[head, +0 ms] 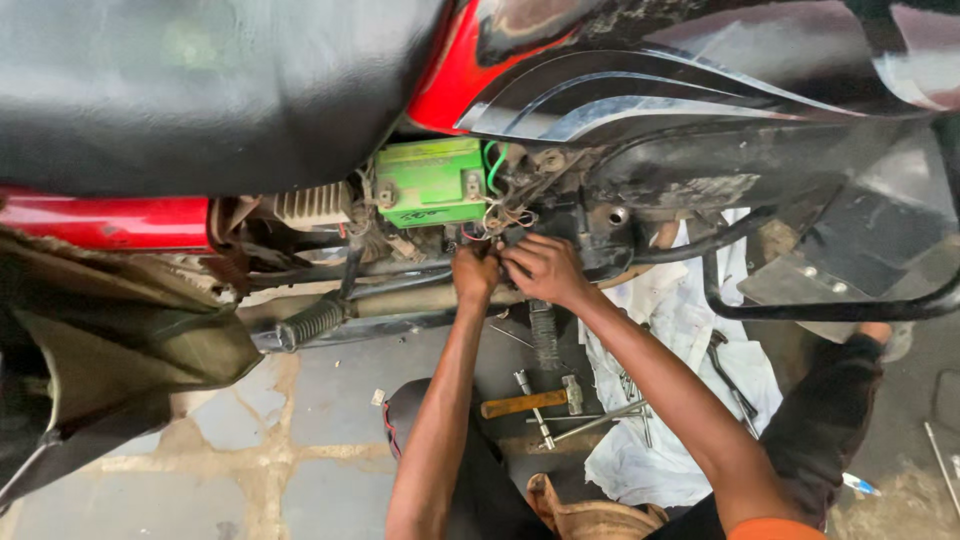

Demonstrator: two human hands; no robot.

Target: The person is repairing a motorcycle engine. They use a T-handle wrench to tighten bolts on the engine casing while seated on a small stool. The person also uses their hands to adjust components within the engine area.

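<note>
Both hands up at motorcycle frame, under black seat [180, 90]. Left hand [474, 272] with fingers curled together on bundle of wires [503, 218]; right hand [545, 268] just beside, fingers pinched on same wires. Wires sit right of green battery [430, 182], near middle of scene. On floor, near: hammer with wooden handle [530, 401], white cloth [670, 400] to right.

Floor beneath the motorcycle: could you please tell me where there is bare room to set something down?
Bare paving lies left of the left arm, below the footrest bar. The white cloth is crowded with a hammer and wrenches. Both hands fill the wiring gap.
</note>
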